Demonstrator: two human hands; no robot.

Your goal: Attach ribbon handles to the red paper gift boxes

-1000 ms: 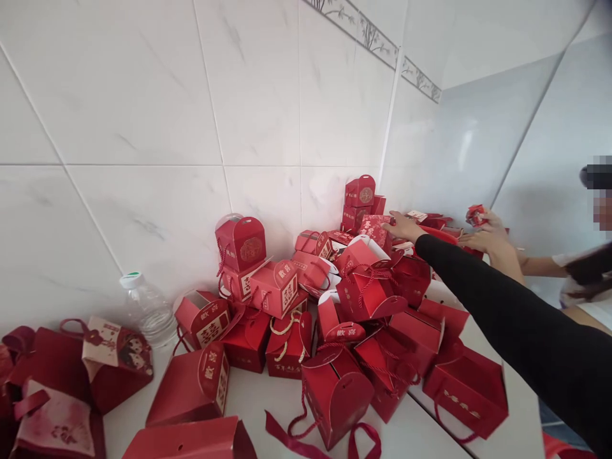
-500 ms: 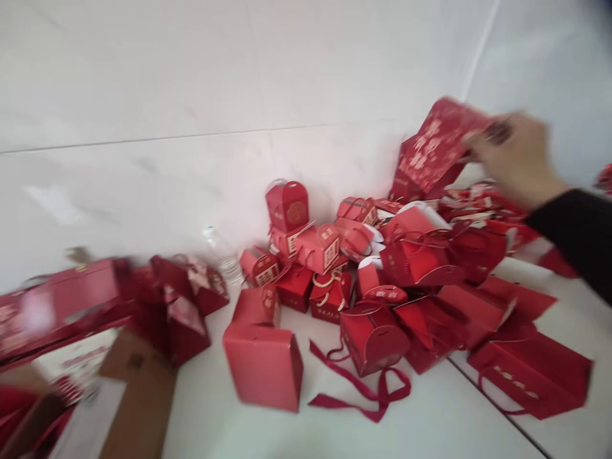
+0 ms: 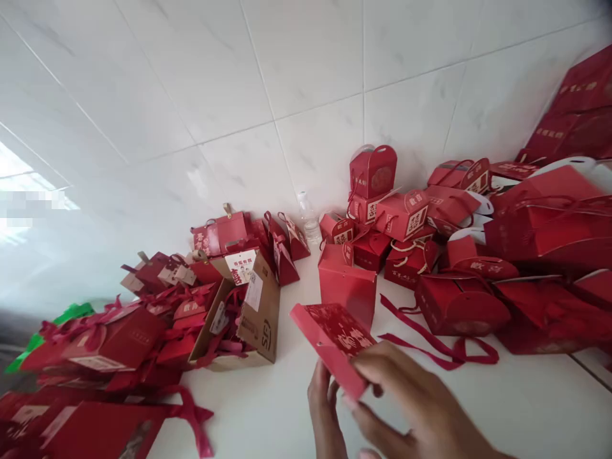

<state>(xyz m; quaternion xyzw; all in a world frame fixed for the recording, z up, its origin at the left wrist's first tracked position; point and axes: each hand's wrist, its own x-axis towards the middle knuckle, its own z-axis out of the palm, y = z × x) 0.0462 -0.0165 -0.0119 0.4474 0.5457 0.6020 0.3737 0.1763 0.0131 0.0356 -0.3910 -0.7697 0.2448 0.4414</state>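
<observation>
In the lower middle of the view I hold a small red gift box [image 3: 329, 347] with pale printed characters and a pattern on its top face. It is tilted above the white table [image 3: 296, 408]. My right hand [image 3: 415, 401] grips its near right corner between thumb and fingers. From below, my left hand [image 3: 327, 408] closes on the near side, its fingertips partly hidden by the box. Just behind it stands a plain red box [image 3: 347, 287]. A loose dark red ribbon [image 3: 444, 354] lies to the right.
Red gift boxes [image 3: 401, 217] are heaped along the tiled wall [image 3: 315, 76] at the right. An open cardboard box [image 3: 262, 319] holds red items, left of centre. Ribboned red boxes [image 3: 119, 338] pile up at the left. A clear bottle [image 3: 308, 220] stands by the wall.
My right hand has brought the printed gift box from the back right down to the front middle. My left hand has come into view and holds it too. The view has turned left.
</observation>
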